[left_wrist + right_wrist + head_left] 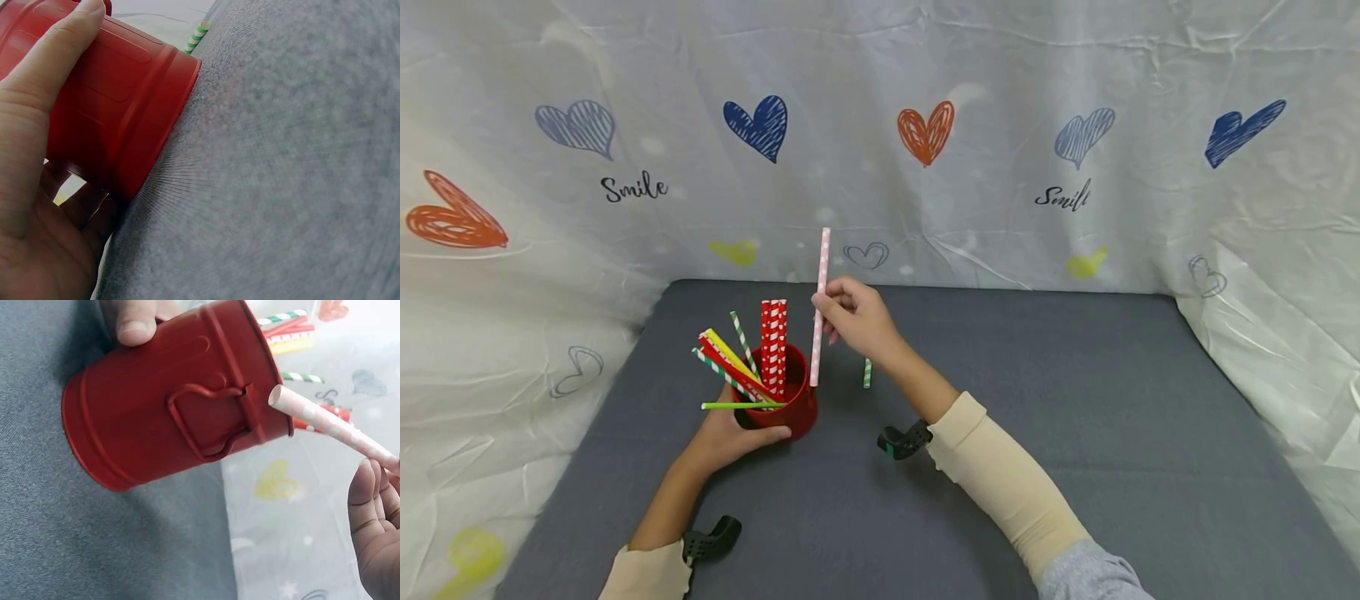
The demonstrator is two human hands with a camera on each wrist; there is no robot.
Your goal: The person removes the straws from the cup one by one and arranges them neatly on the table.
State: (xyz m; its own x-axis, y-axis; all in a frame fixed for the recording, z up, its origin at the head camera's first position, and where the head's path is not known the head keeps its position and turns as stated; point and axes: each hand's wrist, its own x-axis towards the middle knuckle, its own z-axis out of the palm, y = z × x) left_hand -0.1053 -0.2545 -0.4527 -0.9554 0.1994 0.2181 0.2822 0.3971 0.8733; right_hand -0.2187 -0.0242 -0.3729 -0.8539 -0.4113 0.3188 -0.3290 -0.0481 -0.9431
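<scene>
A pale backdrop (992,200) printed with hearts and "Smile" fills the far side and hangs down at both left and right; before it spreads the dark grey table (1075,400), its right part bare cloth; a beige sleeve (1007,483) crosses the near middle of it and another lies at the near left.

The right hand (859,321) is raised just right of the cup, thumb and fingertips closed together in a pinch; the left hand (730,437) grips the cup from its left and near side, thumb along the near wall, fingers bent round the left, so that part of that wall is hidden.

The red cup (801,415) stands upright on the left half of the table; its wire handle (185,432) is on the right side, below the rim; a black wrist device (904,440) sits at each cuff.

The pink dotted straw (817,342) is held nearly upright by the right hand, its lower end at the cup's right rim; whether they touch I cannot tell.

Red patterned straws (773,346) stand together at the cup's far side; leaning left are a yellow straw (726,348), red ones and two green-and-white ones, crowding the left of the mouth; a lime straw (737,406) lies across the near part of the opening, sticking out left over the left hand; smallest to the eye, a green striped straw (867,373) on the table to the right, partly covered by the right hand.
</scene>
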